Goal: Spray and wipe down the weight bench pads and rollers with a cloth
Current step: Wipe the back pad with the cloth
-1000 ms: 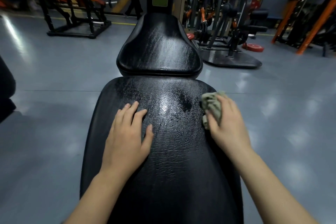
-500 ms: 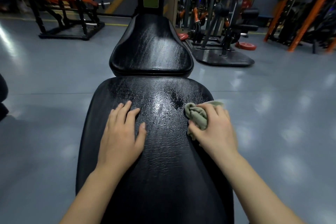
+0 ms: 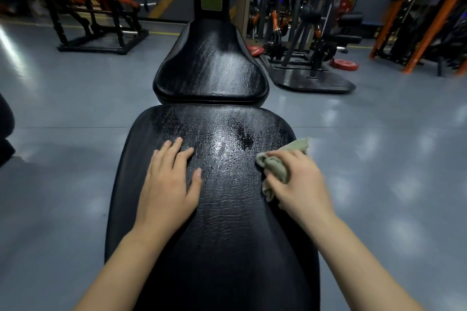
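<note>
right hand bunches cloth at bench right edge | left hand flat, holding nothing | wet patch lies just ahead-left of cloth, likely spray | bench runs lengthwise away; right hand nearer

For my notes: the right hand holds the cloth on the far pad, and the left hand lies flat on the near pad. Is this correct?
One error: the head view shows the right hand holding the cloth on the near pad, not the far pad. The left hand does lie flat there.
</note>
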A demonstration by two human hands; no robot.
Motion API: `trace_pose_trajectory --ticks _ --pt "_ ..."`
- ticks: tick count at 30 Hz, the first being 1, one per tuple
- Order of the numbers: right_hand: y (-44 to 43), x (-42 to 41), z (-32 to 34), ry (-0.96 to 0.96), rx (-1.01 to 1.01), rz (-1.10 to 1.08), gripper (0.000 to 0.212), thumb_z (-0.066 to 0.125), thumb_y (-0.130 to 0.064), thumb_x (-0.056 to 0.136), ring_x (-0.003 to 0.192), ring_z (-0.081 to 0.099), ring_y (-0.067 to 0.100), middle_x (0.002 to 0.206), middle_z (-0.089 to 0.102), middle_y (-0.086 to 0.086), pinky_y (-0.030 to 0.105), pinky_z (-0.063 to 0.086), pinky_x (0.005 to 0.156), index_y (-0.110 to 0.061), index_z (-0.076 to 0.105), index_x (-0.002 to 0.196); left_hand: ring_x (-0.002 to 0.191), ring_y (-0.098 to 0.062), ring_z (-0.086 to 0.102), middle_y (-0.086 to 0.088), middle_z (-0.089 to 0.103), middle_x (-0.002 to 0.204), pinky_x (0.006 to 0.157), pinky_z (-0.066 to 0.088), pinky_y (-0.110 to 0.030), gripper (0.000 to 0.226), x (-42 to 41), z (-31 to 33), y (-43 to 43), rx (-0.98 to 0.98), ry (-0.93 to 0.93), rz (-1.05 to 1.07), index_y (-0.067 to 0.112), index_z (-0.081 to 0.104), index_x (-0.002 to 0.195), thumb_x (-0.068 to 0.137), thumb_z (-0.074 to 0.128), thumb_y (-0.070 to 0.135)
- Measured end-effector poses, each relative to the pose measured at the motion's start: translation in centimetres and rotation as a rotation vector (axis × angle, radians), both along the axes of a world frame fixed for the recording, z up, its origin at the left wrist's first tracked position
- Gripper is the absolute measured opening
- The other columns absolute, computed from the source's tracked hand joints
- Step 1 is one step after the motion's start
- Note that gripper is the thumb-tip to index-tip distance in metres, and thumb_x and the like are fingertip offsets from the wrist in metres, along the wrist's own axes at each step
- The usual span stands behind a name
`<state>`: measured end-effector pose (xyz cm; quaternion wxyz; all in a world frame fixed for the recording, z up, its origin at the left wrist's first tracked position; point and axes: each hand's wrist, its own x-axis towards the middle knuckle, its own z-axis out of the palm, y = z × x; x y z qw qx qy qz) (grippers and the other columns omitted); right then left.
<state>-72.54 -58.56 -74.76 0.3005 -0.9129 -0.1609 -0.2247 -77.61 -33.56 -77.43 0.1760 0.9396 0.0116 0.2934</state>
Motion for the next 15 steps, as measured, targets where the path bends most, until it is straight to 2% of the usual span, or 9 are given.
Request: trace_pose_trajectory --ticks 4,8,10,13,15 --pt "1.8 -0.8 -1.1 -0.110 -0.052 -0.009 0.030 0.072 -0.022 0.086 0.106 0.052 0.023 0.111 0.061 -0.003 0.039 0.048 0.083 -0.026 0.069 0.115 0.151 -0.026 0.027 -0.010 0.041 0.158 0.126 0.016 -0.043 0.062 -0.3 0.4 0.1 -0.026 0.014 -0.018 0.008 0.055 0.141 0.097 0.038 0.048" --pt "1.5 2.2 -0.6 -0.140 0.097 -0.131 0.026 0.070 -0.016 0.087 0.110 0.050 0.026 0.113 0.062 0.001 0.038 0.046 0.088 -0.022 0.070 0.112 0.155 -0.022 0.018 -0.008 0.034 0.163 0.127 0.007 -0.039 0.064 -0.6 1.1 -0.1 -0.076 0.073 -0.052 0.009 0.051 0.147 0.096 0.043 0.047" --pt "1.7 3.9 0.2 -0.136 0.130 -0.174 0.025 0.068 -0.014 0.086 0.111 0.050 0.030 0.111 0.063 0.004 0.037 0.043 0.089 -0.021 0.071 0.111 0.154 -0.021 0.020 -0.006 0.036 0.162 0.127 0.005 -0.041 0.064 -0.4 1.4 0.4 -0.084 0.083 -0.060 0.012 0.053 0.146 0.095 0.043 0.049" --pt "2.3 6.3 1.4 -0.118 0.062 -0.215 0.025 0.065 -0.014 0.086 0.110 0.051 0.035 0.111 0.061 0.009 0.040 0.045 0.087 -0.019 0.069 0.110 0.147 -0.023 0.032 -0.006 0.047 0.154 0.126 0.018 -0.050 0.061 -0.1 2.1 1.6 -0.139 0.035 -0.084 0.013 0.061 0.137 0.093 0.045 0.052" --pt "2.5 7.8 2.5 -0.088 0.032 -0.240 0.024 0.063 -0.016 0.087 0.109 0.052 0.036 0.113 0.061 0.012 0.039 0.044 0.086 -0.017 0.068 0.111 0.147 -0.024 0.029 -0.008 0.044 0.155 0.124 0.020 -0.044 0.058 0.2 2.6 2.2 -0.157 -0.011 -0.078 0.012 0.062 0.135 0.092 0.050 0.047"
